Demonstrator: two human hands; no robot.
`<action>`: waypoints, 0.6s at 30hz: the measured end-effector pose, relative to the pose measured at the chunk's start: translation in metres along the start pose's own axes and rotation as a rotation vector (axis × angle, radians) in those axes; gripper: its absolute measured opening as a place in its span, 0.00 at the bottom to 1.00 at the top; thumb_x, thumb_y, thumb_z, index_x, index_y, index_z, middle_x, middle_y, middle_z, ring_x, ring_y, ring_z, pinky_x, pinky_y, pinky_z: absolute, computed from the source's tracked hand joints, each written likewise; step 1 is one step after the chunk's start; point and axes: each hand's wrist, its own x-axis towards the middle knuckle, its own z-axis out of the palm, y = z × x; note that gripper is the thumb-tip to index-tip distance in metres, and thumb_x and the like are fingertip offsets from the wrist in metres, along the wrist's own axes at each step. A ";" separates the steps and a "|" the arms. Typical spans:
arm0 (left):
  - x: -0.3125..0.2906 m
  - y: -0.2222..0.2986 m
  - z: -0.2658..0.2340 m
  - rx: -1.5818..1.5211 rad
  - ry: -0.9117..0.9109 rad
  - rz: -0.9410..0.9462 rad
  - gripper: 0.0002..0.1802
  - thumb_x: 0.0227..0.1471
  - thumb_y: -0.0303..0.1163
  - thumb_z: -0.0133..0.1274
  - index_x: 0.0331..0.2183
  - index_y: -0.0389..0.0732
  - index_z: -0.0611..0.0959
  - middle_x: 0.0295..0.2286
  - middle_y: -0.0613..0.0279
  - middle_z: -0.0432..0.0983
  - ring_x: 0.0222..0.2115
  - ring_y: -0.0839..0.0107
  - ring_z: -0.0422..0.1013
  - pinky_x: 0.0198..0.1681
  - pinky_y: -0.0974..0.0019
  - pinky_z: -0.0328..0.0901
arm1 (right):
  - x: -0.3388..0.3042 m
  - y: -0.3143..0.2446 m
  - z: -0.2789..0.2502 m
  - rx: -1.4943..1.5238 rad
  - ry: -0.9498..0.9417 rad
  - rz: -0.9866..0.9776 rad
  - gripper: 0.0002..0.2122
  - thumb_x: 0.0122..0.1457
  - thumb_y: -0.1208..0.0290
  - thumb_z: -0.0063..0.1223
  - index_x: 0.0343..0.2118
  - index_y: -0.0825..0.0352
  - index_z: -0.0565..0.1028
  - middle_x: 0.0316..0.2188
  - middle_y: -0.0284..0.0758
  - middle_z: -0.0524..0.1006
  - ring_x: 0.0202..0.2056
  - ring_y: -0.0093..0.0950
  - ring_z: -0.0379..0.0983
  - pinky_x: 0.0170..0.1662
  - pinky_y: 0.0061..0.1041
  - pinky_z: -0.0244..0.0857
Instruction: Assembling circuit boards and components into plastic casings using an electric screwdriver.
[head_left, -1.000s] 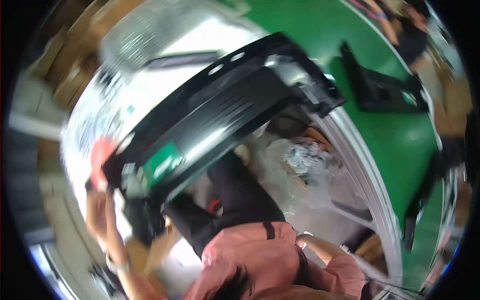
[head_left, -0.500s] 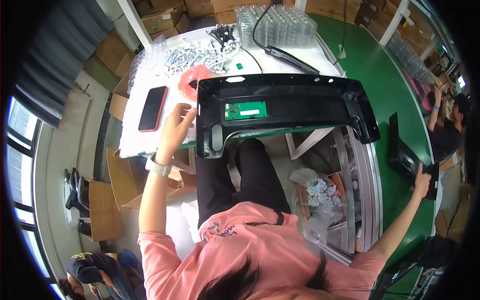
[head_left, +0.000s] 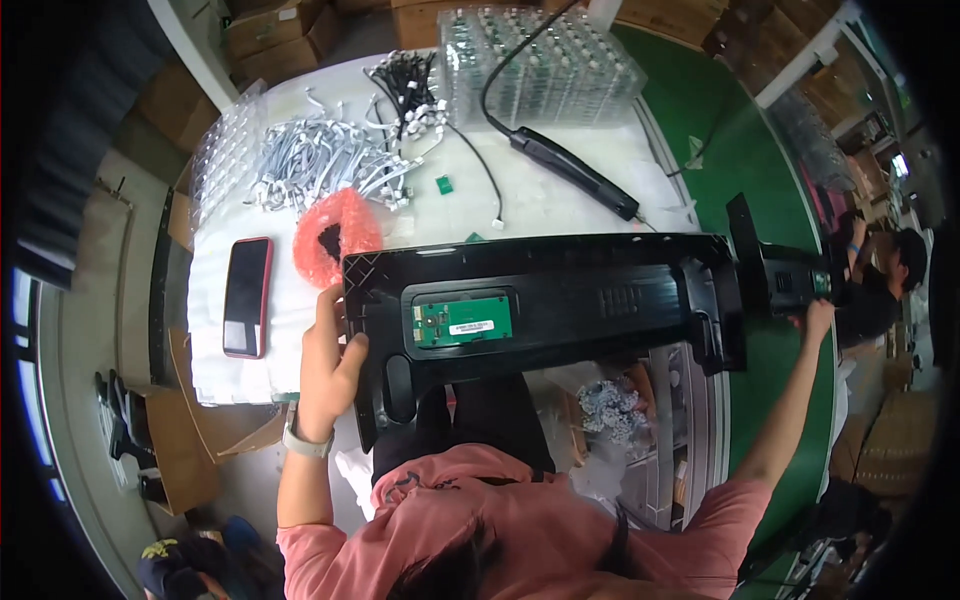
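A long black plastic housing (head_left: pixel 560 330) lies across the near edge of the white table, above my lap. A green circuit board (head_left: pixel 465 320) sits in its recess toward the left end. My left hand (head_left: pixel 330 360), with a pale watch on the wrist, is closed on the housing's left edge, the thumb on the near side. Out to the right, my right hand (head_left: pixel 815 318) grips a second black housing (head_left: pixel 785 280), which shows a bit of green board near the fingers. Its left end comes close to the first housing's right end; whether they touch I cannot tell.
On the white table (head_left: pixel 560 215) are a phone (head_left: pixel 248 298), a red bubble-wrap roll (head_left: pixel 335 235), white cables (head_left: pixel 320 165), black cables (head_left: pixel 405 90), a black corded hand tool (head_left: pixel 575 172) and stacked clear trays (head_left: pixel 540 65). A person (head_left: pixel 890 280) sits at the far right.
My right hand has brought the second housing up and toward the first one. In the picture the table and first housing sit lower, and my left hand now wraps the housing's edge.
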 end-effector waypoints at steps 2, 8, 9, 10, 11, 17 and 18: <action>0.004 0.000 0.000 0.072 0.007 -0.051 0.29 0.43 0.21 0.45 0.51 0.33 0.64 0.34 0.46 0.75 0.30 0.63 0.74 0.34 0.67 0.66 | 0.027 -0.029 0.046 -0.060 -0.014 -0.070 0.17 0.51 0.70 0.41 0.45 0.67 0.67 0.31 0.48 0.74 0.16 0.39 0.74 0.13 0.32 0.68; 0.006 -0.008 -0.003 0.063 0.040 -0.076 0.27 0.43 0.24 0.49 0.48 0.34 0.67 0.27 0.47 0.72 0.24 0.58 0.71 0.29 0.64 0.65 | 0.080 -0.081 0.137 -0.288 0.025 -0.294 0.20 0.48 0.70 0.50 0.45 0.75 0.73 0.46 0.53 0.73 0.50 0.46 0.68 0.55 0.36 0.60; 0.000 -0.004 -0.004 0.109 0.041 -0.104 0.26 0.43 0.25 0.50 0.48 0.34 0.67 0.26 0.47 0.71 0.23 0.57 0.71 0.29 0.63 0.64 | 0.062 -0.111 0.165 -0.276 -0.020 -0.323 0.20 0.48 0.70 0.50 0.45 0.75 0.73 0.46 0.53 0.73 0.50 0.46 0.68 0.55 0.36 0.60; -0.005 -0.001 0.000 0.121 0.073 -0.140 0.26 0.43 0.25 0.50 0.48 0.34 0.67 0.26 0.47 0.71 0.23 0.57 0.71 0.29 0.63 0.64 | 0.041 -0.132 0.169 -0.256 -0.118 -0.390 0.18 0.49 0.70 0.50 0.43 0.75 0.74 0.42 0.50 0.73 0.45 0.43 0.68 0.49 0.33 0.60; -0.007 0.001 0.003 0.131 0.112 -0.117 0.24 0.43 0.25 0.51 0.45 0.34 0.69 0.26 0.48 0.71 0.23 0.57 0.70 0.29 0.62 0.64 | 0.023 -0.149 0.156 -0.240 -0.203 -0.454 0.17 0.51 0.69 0.50 0.42 0.74 0.74 0.39 0.48 0.74 0.41 0.40 0.69 0.44 0.30 0.60; 0.024 -0.019 -0.007 0.272 0.446 0.338 0.10 0.45 0.24 0.55 0.34 0.35 0.77 0.24 0.52 0.70 0.23 0.57 0.70 0.28 0.59 0.64 | -0.127 -0.264 0.023 -0.173 -0.512 -0.721 0.09 0.58 0.67 0.48 0.34 0.69 0.74 0.22 0.34 0.74 0.19 0.23 0.71 0.17 0.17 0.60; 0.043 -0.011 -0.007 0.364 0.478 0.380 0.07 0.45 0.23 0.54 0.31 0.36 0.78 0.24 0.52 0.71 0.23 0.56 0.70 0.28 0.58 0.64 | -0.194 -0.318 0.032 0.151 -0.880 -0.499 0.11 0.59 0.66 0.51 0.29 0.70 0.75 0.19 0.27 0.72 0.17 0.16 0.64 0.20 0.14 0.54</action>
